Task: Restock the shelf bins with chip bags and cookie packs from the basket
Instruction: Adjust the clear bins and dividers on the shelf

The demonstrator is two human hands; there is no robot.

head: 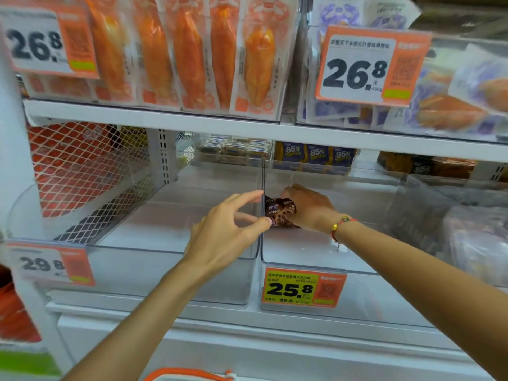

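Right hand [308, 207] gripping small brown printed cookie pack [280, 213] low inside clear plastic bin [302, 259] for placing, left hand [228, 229] at nine o'clock, fingers relaxed, seemingly steadying divider wall.

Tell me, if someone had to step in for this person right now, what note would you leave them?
Right hand: holds a brown cookie pack low inside the clear bin with the 25.8 tag.
Left hand: open, fingers spread at the divider wall between the two bins, touching the pack's edge or close to it.
Done: this one pack is in the bin, not yet let go.
Left: both this bin and the neighbouring left bin look otherwise bare. The basket shows only its orange rim at the bottom edge; its contents are out of view.
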